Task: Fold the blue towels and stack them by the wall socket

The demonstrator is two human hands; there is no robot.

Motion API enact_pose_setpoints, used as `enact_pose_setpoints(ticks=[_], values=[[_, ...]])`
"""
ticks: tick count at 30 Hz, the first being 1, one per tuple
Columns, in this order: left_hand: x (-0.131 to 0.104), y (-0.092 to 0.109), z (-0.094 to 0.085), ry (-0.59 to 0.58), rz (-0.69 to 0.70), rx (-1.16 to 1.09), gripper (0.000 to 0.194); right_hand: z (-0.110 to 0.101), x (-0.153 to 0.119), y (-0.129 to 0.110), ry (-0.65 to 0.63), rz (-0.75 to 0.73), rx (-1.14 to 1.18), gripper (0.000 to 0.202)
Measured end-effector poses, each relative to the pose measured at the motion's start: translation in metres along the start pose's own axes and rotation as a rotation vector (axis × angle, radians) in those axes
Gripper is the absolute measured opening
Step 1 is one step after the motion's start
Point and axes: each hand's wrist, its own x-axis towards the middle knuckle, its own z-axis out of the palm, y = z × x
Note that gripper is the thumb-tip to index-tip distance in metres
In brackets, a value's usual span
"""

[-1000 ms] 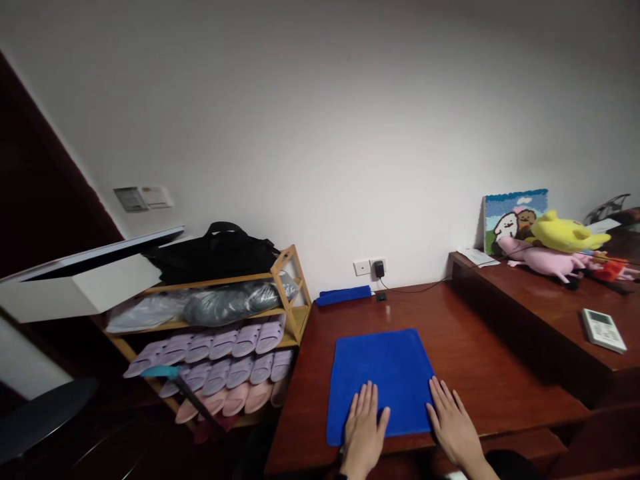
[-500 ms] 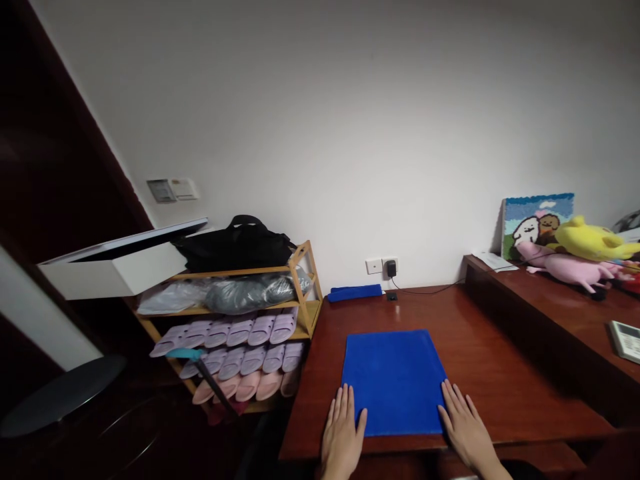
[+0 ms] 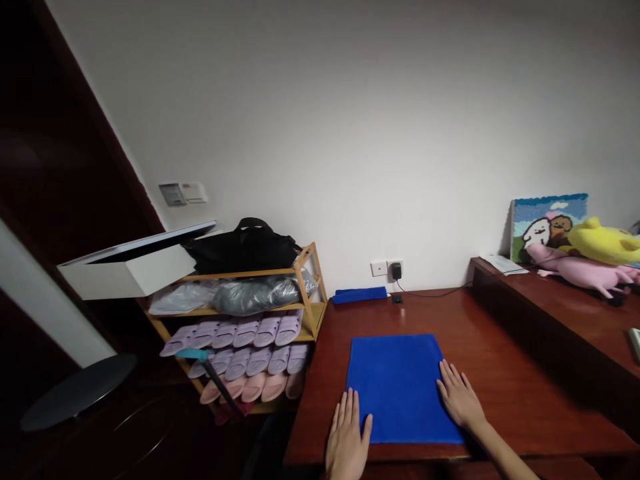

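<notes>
A blue cloth [image 3: 400, 390] lies spread flat on the reddish-brown wooden table [image 3: 505, 393], close to its front edge. My left hand [image 3: 347, 433] rests flat at the cloth's lower left side, fingers stretched forward and thumb out over the fabric. On the right side, my right hand [image 3: 459, 393] lies palm down on the cloth's edge, higher up than the left, its fingers extended. Neither hand grips anything. A second blue cloth [image 3: 360, 295], folded into a narrow strip, sits at the back of the table by the wall.
Left of the table stands a wooden rack [image 3: 313, 293] with slippers [image 3: 257, 333], a black bag [image 3: 245, 247] and a white box [image 3: 135, 267]. A plugged-in adapter [image 3: 397, 270] trails a cable. Plush toys [image 3: 580, 267] lie on the raised surface at right.
My right hand has slid forward along the cloth's right edge, away from the lower corner. My left hand stays at the left edge. The view has shifted slightly.
</notes>
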Motion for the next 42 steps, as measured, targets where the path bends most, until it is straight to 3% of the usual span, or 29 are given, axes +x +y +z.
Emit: enact_pose_setpoints(ticks=[4,14,18,21,26,29,32,39,42], values=[[-0.001,0.001,-0.002,0.0,-0.005,0.002,0.071,0.009,-0.002,0.004,0.027,-0.01,0.009,0.069],[0.0,-0.002,0.004,0.026,-0.01,0.007,0.065,0.002,-0.006,0.002,0.017,-0.043,0.051,0.069],[0.011,0.004,-0.002,0.031,-0.025,0.005,0.062,-0.001,-0.006,0.0,-0.009,-0.028,0.042,0.07],[0.029,0.036,-0.01,-0.011,0.019,-0.031,0.065,-0.004,-0.006,-0.002,-0.017,-0.02,0.04,0.07],[0.067,0.123,-0.01,-0.105,0.297,-0.17,0.065,-0.007,-0.007,-0.001,-0.019,-0.027,0.044,0.068],[0.085,0.148,-0.001,-0.154,0.31,-0.213,0.068,-0.006,-0.007,0.0,-0.022,-0.033,0.04,0.068],[0.095,0.133,0.006,-0.173,0.248,-0.209,0.071,-0.004,-0.007,0.001,-0.019,-0.036,0.036,0.07],[0.097,0.029,-0.01,-0.172,0.033,-0.032,0.076,-0.004,-0.007,-0.001,-0.011,-0.014,0.025,0.07],[0.097,0.003,-0.015,-0.165,-0.012,-0.02,0.073,-0.006,-0.007,-0.002,-0.025,-0.012,0.015,0.07]])
